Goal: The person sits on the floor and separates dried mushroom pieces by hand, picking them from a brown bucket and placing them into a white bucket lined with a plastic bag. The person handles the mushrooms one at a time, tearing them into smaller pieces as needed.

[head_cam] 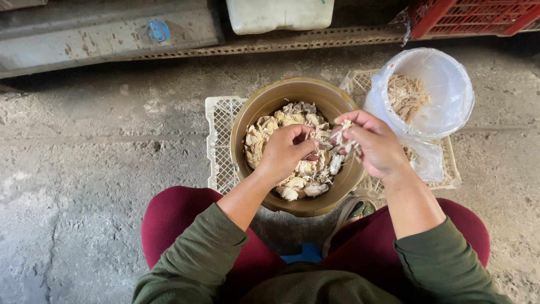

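A brown round bowl (pixel 264 101) sits on a white plastic crate (pixel 219 141) in front of my knees, filled with pale torn pieces of what looks like oyster mushroom (pixel 278 121). Both hands are over the bowl. My left hand (pixel 284 152) and my right hand (pixel 374 143) both pinch the same pale stringy piece (pixel 340 138) between their fingertips. To the right, a white bucket lined with a clear plastic bag (pixel 450 95) holds finer shredded strands (pixel 406 97).
Rough concrete floor (pixel 101 169) lies all around. A second pale crate (pixel 450 177) sits under the bucket. A white plastic container (pixel 278 14) and a red crate (pixel 472 16) stand at the back beside a metal rail (pixel 107 36). My red-clad knees frame the bowl.
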